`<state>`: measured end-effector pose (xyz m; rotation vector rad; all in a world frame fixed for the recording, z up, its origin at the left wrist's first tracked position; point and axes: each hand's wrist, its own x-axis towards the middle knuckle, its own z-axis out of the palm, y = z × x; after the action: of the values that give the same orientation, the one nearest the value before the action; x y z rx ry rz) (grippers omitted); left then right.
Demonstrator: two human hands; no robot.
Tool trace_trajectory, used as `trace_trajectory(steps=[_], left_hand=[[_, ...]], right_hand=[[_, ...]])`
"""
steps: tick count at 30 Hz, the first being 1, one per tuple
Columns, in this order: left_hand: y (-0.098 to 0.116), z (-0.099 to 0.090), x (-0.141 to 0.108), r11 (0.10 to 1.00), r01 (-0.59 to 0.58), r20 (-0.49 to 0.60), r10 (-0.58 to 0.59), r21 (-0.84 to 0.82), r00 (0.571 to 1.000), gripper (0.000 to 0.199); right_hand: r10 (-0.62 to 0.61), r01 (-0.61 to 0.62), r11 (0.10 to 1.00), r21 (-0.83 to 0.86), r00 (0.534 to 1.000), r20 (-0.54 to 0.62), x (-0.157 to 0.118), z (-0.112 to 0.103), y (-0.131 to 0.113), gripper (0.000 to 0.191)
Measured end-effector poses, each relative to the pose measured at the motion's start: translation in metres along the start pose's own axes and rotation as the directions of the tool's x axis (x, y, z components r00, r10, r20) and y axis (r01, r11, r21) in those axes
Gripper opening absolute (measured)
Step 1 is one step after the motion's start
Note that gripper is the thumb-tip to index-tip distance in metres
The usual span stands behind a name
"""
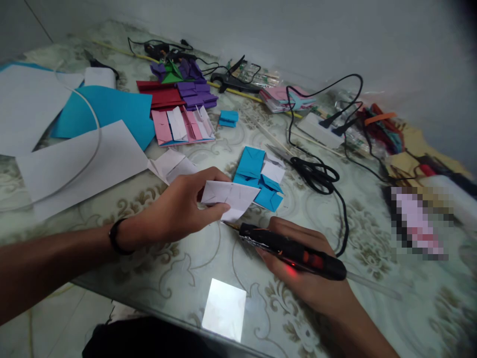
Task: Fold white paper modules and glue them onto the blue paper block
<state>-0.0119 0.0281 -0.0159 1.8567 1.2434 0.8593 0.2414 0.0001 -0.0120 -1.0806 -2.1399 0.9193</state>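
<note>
My left hand (182, 201) pinches a folded white paper piece (231, 195) between thumb and fingers. In my right hand (298, 268) is a black hot glue gun (294, 251), its red light glowing and a clear glue stick (374, 286) poking out of the back. The gun's nozzle is at the lower edge of the white paper; whether it touches cannot be made out. Just behind lie folded blue paper pieces (250, 163) with a white one (274, 170) among them. Another folded white paper (172, 164) rests behind my left hand.
Black-handled scissors (315, 175) lie right of the blue pieces. Pink-and-white (182, 124), red (160, 94) and purple (197, 94) folded papers sit farther back. Loose sheets (82, 164) cover the left. A black cord (345, 219) runs from the white power strip (320, 129) toward my right hand.
</note>
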Motion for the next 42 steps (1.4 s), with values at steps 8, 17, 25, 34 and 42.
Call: trace_trajectory(steps=[8,17,25,34,42], left_hand=[[0.0007,-0.0022,0.0006,0.999,-0.021,-0.008,0.022,0.030,1.000,0.021],[0.0009,-0.0034,0.0024,0.995,-0.028,-0.064,0.034,0.094,0.997,0.017],[0.0009,-0.0036,0.0040,0.999,-0.009,-0.074,0.013,0.048,0.997,0.017],[-0.0002,-0.0033,0.0017,0.999,-0.012,-0.077,0.016,0.053,0.997,0.018],[0.0020,-0.0040,0.0016,0.997,-0.028,-0.079,0.034,0.075,0.996,0.017]], right_hand=[[-0.013,0.013,1.000,-0.001,1.000,-0.010,0.0032,0.0000,-0.0027,0.028],[0.013,-0.014,1.000,-0.024,1.000,-0.014,0.0005,-0.0043,0.0005,0.029],[0.009,-0.010,1.000,-0.026,0.999,-0.035,0.0006,-0.0044,0.0014,0.033],[0.011,-0.013,0.999,-0.047,0.999,-0.045,0.0005,-0.0062,-0.0007,0.031],[0.017,-0.022,0.999,-0.049,0.996,-0.088,0.0031,-0.0072,-0.0008,0.036]])
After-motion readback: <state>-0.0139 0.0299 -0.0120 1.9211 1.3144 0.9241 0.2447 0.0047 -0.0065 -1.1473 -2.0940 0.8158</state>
